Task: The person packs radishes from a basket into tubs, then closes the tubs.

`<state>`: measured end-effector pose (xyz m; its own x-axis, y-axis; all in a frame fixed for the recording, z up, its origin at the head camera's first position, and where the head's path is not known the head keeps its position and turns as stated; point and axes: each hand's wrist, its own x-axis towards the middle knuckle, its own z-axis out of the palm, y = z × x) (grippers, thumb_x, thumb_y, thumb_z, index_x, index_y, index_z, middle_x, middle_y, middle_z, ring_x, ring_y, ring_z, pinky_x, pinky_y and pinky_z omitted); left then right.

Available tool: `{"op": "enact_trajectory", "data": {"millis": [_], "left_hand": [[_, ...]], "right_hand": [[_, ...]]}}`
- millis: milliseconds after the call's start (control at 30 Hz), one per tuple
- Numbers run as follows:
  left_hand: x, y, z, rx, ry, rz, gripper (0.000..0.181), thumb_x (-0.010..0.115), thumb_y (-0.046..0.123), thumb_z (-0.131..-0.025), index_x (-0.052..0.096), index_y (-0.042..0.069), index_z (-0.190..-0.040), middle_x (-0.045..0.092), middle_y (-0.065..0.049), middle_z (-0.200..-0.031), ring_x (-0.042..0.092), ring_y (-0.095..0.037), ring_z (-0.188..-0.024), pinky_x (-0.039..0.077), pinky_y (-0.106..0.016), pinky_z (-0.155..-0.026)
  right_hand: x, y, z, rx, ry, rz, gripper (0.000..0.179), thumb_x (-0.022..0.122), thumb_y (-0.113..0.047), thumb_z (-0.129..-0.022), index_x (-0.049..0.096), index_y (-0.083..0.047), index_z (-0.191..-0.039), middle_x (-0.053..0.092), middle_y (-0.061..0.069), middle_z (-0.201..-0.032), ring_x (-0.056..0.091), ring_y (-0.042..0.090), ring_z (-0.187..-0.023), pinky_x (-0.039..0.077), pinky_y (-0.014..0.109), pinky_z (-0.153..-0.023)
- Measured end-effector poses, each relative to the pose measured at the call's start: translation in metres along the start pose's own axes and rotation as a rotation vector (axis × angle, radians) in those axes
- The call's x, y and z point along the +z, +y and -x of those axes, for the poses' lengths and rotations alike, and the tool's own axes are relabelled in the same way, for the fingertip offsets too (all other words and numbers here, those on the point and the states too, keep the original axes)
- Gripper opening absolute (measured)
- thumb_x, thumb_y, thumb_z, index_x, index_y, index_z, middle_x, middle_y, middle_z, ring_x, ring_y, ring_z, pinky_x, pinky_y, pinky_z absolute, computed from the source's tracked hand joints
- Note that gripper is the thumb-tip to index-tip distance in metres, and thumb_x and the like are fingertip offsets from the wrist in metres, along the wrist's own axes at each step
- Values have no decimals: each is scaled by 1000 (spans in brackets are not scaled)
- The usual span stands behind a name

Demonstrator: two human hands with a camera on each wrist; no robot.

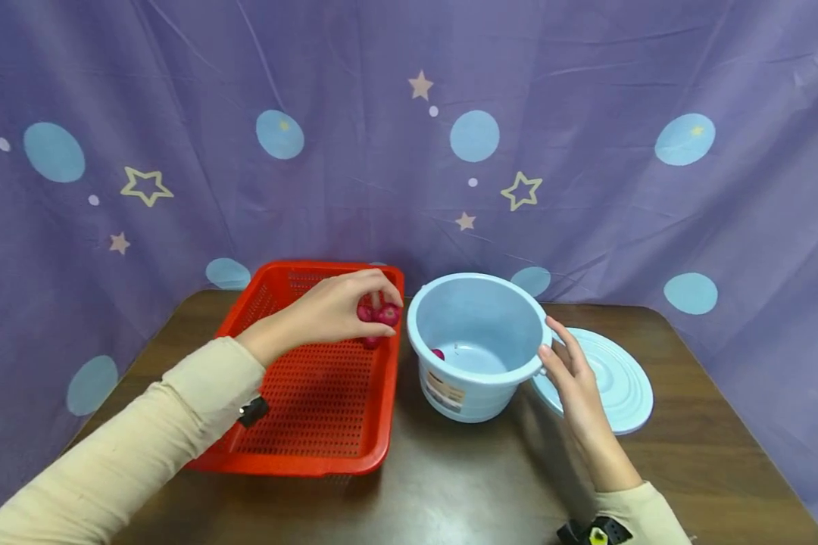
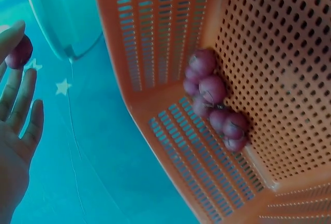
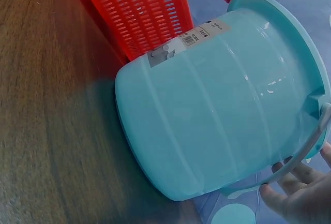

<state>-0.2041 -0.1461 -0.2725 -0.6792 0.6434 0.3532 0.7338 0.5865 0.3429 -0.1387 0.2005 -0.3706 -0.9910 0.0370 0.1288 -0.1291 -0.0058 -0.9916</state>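
Note:
My left hand (image 1: 334,306) pinches a small, round red radish (image 2: 20,53) between thumb and fingers. It is above the right side of a red plastic basket (image 1: 385,424), close to the bucket. Inside the basket, a cluster of radishes (image 2: 212,89) lies in one corner, partly hidden by the hand in the head view. A light blue bucket (image 1: 470,393) stands upright just right of the basket, with another red radish (image 1: 438,353) on its floor. My right hand (image 1: 576,382) grips the bucket's right side, fingertips at the rim and by its handle (image 3: 305,149).
A light blue round lid (image 1: 620,382) lies on the wooden table (image 1: 463,484) right of the bucket, behind the right hand. A purple curtain (image 1: 382,189) with stars and dots hangs behind the table's back edge.

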Motion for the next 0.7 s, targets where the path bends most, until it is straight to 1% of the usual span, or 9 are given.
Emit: {"op": "enact_trajectory", "data": {"millis": [100,167,300,400,500,567,700], "left_hand": [[4,5,-5,22,-5,26,34,87,24,-77,68,20,-105,57,11,-92,55,-5,-83,49,-26,-71],[6,9,-7,23,-13,35,36,87,23,-77,68,19,-107,58,11,-93,56,-6,-85,49,-26,-71],[8,16,-12,9,-32,43,38,87,24,-77,68,20,-111,58,13,-94,59,-10,-86,48,-28,-68],[9,19,-17,-2,-40,43,36,86,27,-78,69,23,-110,58,15,-95,60,-13,-87,48,-28,-70],[10,22,-24,-5,-55,34,34,85,31,-79,70,26,-109,59,17,-97,60,-13,-89,48,-28,-72],[11,22,-29,-9,-74,24,33,84,33,-80,70,27,-109,60,16,-97,60,-13,-90,47,-29,-71],[12,21,-35,-24,-109,10,33,83,38,-80,70,27,-109,60,16,-95,60,-13,-92,47,-30,-70]], "right_hand": [[-1,-1,2,5,8,23,54,50,-22,-105,32,-12,-154,35,18,-154,40,22,-135,40,15,-94],[-2,0,3,5,7,34,54,50,-22,-105,31,-12,-154,34,18,-154,38,24,-137,40,14,-94],[-1,-1,4,5,0,43,54,50,-22,-105,31,-13,-155,33,18,-155,34,27,-140,40,14,-93],[-1,-1,3,2,0,45,54,50,-23,-105,32,-13,-155,33,17,-155,34,27,-141,40,14,-93],[-1,-1,3,1,2,51,54,50,-23,-105,32,-13,-155,33,18,-155,34,27,-140,40,14,-93],[-1,-1,2,0,1,56,54,50,-23,-105,31,-13,-155,33,18,-155,34,26,-139,40,13,-92],[0,0,1,-3,1,57,54,50,-23,-105,32,-14,-155,34,18,-155,36,24,-138,40,14,-93]]}}
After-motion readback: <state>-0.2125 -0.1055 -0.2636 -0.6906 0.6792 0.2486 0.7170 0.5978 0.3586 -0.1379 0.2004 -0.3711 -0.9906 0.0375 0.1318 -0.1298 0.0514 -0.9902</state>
